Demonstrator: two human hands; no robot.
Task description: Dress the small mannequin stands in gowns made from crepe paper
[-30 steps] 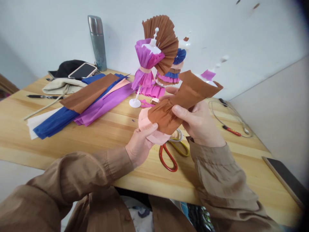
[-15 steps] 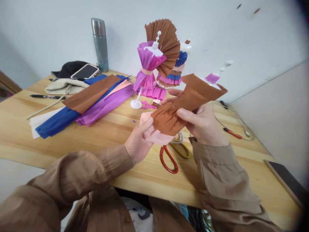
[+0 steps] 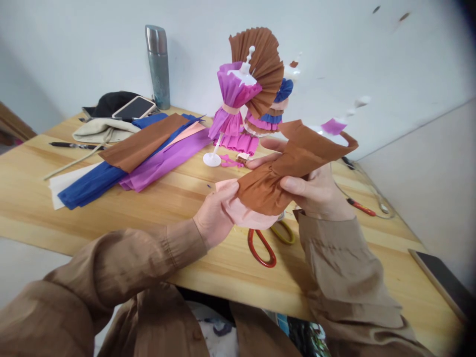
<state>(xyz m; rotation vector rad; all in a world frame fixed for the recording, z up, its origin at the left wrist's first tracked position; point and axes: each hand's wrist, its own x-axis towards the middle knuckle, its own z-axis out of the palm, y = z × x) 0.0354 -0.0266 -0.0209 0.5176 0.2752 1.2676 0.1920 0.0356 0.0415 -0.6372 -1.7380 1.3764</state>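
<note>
Above the wooden table [image 3: 156, 203] I hold a small white mannequin [image 3: 336, 130] wrapped in brown crepe paper [image 3: 293, 158] over a pale pink paper skirt [image 3: 247, 214]. My left hand [image 3: 213, 218] pinches the lower edge of the skirt and the brown paper. My right hand [image 3: 316, 191] is closed around the wrapped middle, thumb on the brown paper. A bit of purple paper shows at the mannequin's top.
Behind stand finished paper-dress mannequins [image 3: 241, 99]. Crepe paper strips in brown, blue, purple and white [image 3: 130, 153] lie at the left. Red and yellow scissors [image 3: 266, 245] rest under my hands. A steel flask [image 3: 158, 67], a phone [image 3: 134, 107], a pen [image 3: 74, 145], a cable [image 3: 366, 198] are also there.
My hands and the wrapped mannequin have shifted slightly right and up. The left fingers have slid along the skirt's edge; both grips hold.
</note>
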